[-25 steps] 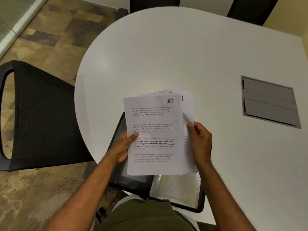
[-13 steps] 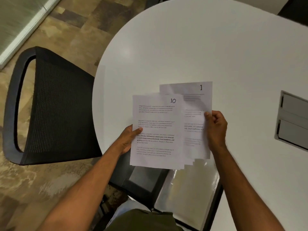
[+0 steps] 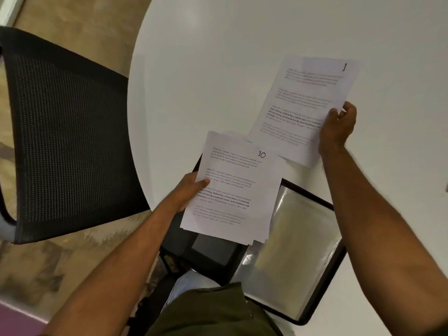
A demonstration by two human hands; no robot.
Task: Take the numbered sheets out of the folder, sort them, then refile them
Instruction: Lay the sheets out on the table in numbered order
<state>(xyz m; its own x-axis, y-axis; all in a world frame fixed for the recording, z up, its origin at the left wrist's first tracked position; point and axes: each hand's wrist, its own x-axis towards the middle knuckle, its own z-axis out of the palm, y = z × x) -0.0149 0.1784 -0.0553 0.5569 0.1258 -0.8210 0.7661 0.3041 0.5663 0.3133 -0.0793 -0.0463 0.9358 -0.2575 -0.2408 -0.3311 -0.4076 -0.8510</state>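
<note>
My left hand (image 3: 188,190) grips a stack of printed sheets (image 3: 232,190) by its left edge, thumb on top; the top sheet is numbered 10. My right hand (image 3: 338,128) pinches the right edge of a single sheet numbered 1 (image 3: 298,105), held out over the white table to the upper right of the stack. Below both, the black folder (image 3: 303,251) lies open at the table's near edge, its clear plastic sleeves showing.
The round white table (image 3: 242,57) fills the upper view. A black mesh chair (image 3: 65,132) stands to the left over a patterned floor. My lap in dark green cloth (image 3: 213,311) is at the bottom.
My right hand has drawn sheet 1 out from behind the stack and carried it up and to the right. The left hand keeps the stack, now lower and tilted.
</note>
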